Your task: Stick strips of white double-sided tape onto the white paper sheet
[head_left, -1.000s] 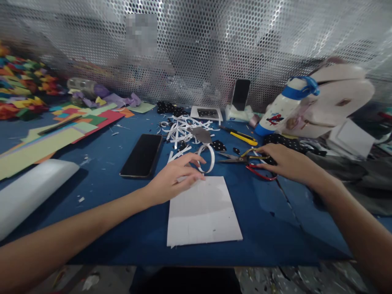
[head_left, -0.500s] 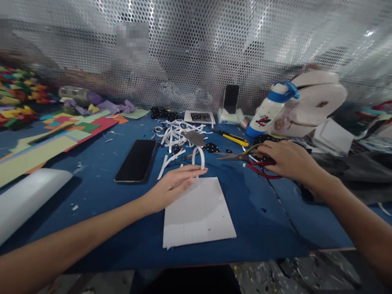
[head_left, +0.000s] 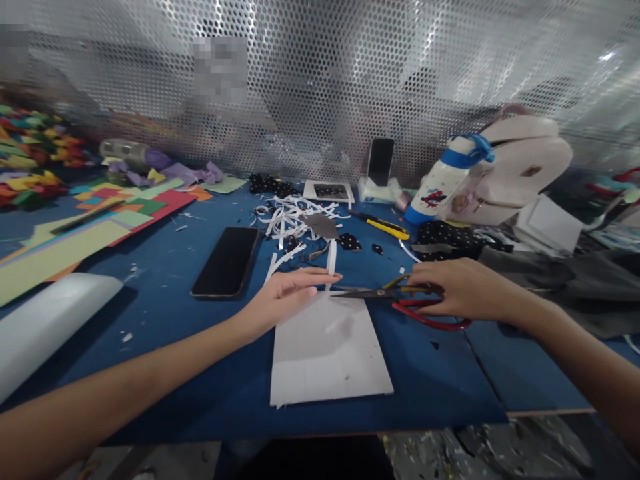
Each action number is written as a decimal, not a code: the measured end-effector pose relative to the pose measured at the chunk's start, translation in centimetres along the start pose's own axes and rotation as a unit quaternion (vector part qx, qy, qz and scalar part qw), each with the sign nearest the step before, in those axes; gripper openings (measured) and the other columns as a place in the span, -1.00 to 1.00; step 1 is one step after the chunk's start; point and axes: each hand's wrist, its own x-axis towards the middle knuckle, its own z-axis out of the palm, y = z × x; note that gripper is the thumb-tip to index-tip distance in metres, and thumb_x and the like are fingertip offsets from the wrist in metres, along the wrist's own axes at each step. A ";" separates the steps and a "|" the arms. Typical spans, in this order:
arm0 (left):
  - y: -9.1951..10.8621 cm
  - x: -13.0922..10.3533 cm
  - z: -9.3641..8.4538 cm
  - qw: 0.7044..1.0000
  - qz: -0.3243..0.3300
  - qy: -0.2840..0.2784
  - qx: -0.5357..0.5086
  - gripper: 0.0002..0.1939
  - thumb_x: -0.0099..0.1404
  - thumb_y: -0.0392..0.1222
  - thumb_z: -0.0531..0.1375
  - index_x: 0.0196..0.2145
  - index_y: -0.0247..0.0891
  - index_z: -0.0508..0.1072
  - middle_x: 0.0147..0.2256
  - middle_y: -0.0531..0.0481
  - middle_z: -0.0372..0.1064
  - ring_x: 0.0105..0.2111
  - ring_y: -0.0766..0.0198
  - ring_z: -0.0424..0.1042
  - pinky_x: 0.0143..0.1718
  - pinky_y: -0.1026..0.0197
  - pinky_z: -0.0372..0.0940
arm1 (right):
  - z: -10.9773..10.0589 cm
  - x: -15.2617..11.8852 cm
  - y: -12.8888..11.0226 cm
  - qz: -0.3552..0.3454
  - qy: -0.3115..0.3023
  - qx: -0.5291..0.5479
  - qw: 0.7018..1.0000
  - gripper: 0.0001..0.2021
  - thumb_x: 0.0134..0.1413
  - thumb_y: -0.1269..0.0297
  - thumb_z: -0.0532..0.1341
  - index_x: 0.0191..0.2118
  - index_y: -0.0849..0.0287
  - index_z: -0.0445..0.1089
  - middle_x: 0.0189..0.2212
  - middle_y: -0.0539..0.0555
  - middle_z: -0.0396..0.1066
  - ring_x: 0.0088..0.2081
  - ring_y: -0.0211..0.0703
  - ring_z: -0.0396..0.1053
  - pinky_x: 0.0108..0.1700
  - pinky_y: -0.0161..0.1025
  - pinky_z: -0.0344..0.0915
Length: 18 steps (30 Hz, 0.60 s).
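Right hand (head_left: 450,288) clasps scissors (head_left: 381,293), best kept clear of the outstretched left hand (head_left: 285,298), its hold on paper strip (head_left: 332,257) unclear.

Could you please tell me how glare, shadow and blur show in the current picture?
Head view: bright streaks of glare on the perforated metal sheet; head view: a soft shadow over the upper part of the white board; head view: the pile of coloured scraps at far left looks blurry.
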 end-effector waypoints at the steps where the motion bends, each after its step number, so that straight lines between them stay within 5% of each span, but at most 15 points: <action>1: 0.0 0.0 0.0 1.000 -0.003 0.002 -0.006 -0.69 0.40 -0.20 0.08 0.04 -0.05 0.47 0.08 -0.02 0.40 0.18 0.12 0.25 0.20 -0.07 0.17 | 0.0 0.6 -0.2 -0.003 -0.016 -0.005 1.000 -0.79 0.04 0.06 0.28 -0.22 0.01 0.48 -0.34 -0.02 0.47 -0.35 -0.13 0.42 -0.41 -0.28 0.16; 4: 0.1 0.1 0.0 1.000 -0.014 0.002 -0.022 -0.69 0.39 -0.20 0.09 0.03 -0.06 0.48 0.07 -0.03 0.40 0.17 0.12 0.25 0.19 -0.05 0.18 | 0.0 2.1 -0.8 -0.013 -0.067 -0.010 0.998 -0.80 0.06 0.07 0.26 -0.25 0.04 0.46 -0.38 -0.03 0.43 -0.38 -0.16 0.39 -0.43 -0.29 0.08; 13: 0.1 0.0 -0.2 0.998 -0.035 0.000 -0.043 -0.69 0.39 -0.20 0.09 0.03 -0.10 0.48 0.08 -0.03 0.39 0.17 0.13 0.25 0.18 0.05 0.18 | 1.5 3.4 -1.0 -0.007 -0.088 -0.043 0.995 -0.86 0.12 0.17 0.22 -0.37 0.10 0.39 -0.39 -0.05 0.42 -0.37 -0.21 0.41 -0.49 -0.31 -0.09; 18: -0.1 -0.1 -0.2 0.998 -0.039 0.003 -0.044 -0.69 0.38 -0.18 0.10 0.04 -0.08 0.48 0.10 -0.03 0.36 0.20 0.11 0.20 0.19 0.03 0.16 | 1.4 2.6 -1.3 0.005 -0.057 -0.057 0.997 -0.72 0.12 -0.03 0.20 -0.16 0.03 0.41 -0.28 -0.02 0.49 -0.32 -0.11 0.41 -0.40 -0.27 0.05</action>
